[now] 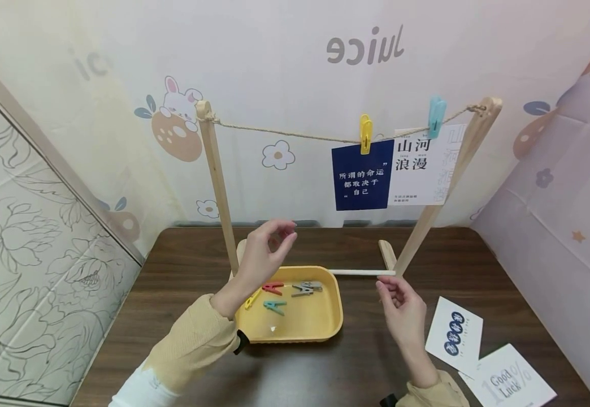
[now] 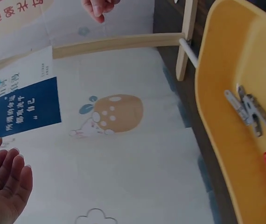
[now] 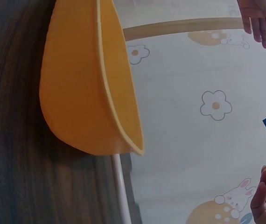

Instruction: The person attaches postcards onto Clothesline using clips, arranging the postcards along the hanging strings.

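Observation:
My left hand (image 1: pixel 269 249) hovers over a yellow tray (image 1: pixel 338 316), its fingers gently curved, thumb apart, nothing held. Lower right, my right hand (image 1: pixel 402 308) floats in front of the stand's white rod (image 1: pixel 361 272), fingers loosely bent and holding nothing. Inside the tray lie several clothespins: a red clothespin (image 1: pixel 273 289), a teal clothespin (image 1: pixel 275 306), a yellow clothespin (image 1: pixel 252 299) and grey clothespins (image 1: pixel 306 289). Above, a yellow clothespin (image 1: pixel 365 134) clips a navy card (image 1: pixel 361 195) to the twine (image 1: pixel 285 133). A light-blue clothespin (image 1: pixel 436 117) clips a white card (image 1: pixel 417 183) beside it.
Two wooden posts, the left post (image 1: pixel 217 181) and the right post (image 1: pixel 429 217), carry the twine. On the dark table (image 1: pixel 173 294) at right lie a white card with blue circles (image 1: pixel 455 333) and a "Good Luck" card (image 1: pixel 508 379), slightly overlapping. A printed curtain (image 1: pixel 295 73) hangs behind.

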Motion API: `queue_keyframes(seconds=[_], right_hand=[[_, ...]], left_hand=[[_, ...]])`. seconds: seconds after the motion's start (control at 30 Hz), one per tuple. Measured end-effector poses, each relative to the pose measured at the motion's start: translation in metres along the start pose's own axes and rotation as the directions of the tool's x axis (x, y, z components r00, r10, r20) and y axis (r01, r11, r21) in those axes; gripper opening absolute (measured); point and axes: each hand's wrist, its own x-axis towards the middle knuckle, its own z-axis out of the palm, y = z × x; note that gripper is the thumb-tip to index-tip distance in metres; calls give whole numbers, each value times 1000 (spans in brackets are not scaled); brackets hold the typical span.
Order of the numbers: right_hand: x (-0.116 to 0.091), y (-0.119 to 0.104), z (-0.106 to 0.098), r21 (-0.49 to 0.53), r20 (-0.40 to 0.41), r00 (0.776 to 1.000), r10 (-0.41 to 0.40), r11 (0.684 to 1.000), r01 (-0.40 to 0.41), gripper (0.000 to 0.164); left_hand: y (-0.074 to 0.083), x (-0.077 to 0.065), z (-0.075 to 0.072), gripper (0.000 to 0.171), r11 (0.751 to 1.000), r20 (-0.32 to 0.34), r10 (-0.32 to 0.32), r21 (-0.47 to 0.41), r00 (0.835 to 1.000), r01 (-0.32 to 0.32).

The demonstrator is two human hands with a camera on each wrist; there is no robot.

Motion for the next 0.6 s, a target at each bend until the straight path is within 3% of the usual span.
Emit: queue_keyframes(seconds=[0.1,0.13,0.27,0.33,0.37,0.5,0.6], right_hand=[[-6,-9,2,18,10,1000,2,1000,-2,20],[-7,-33,-3,82,30,1000,2,997,-4,18],[-10,-78,-9,229,59,997,40,972,-52,15],[-11,-98,-12,328,84,995,47,942,-72,14],[-14,-87,-7,319,80,996,47,945,-71,15],[-17,-114,-7,248,106,991,79,963,-103,11],[-17,-140,-9,130,125,983,138,980,-154,11]], left_hand=[[-8,-9,3,11,999,13,-37,10,999,37],[-10,-12,3,12,999,14,-46,10,999,46],[-19,-23,7,11,997,14,-70,14,997,70],[-25,-28,9,11,997,13,-81,18,997,81],[-28,-31,10,10,996,15,-90,24,996,89],[-36,-43,13,10,992,29,-122,19,992,121],[-43,-52,15,10,989,39,-147,19,988,147]])
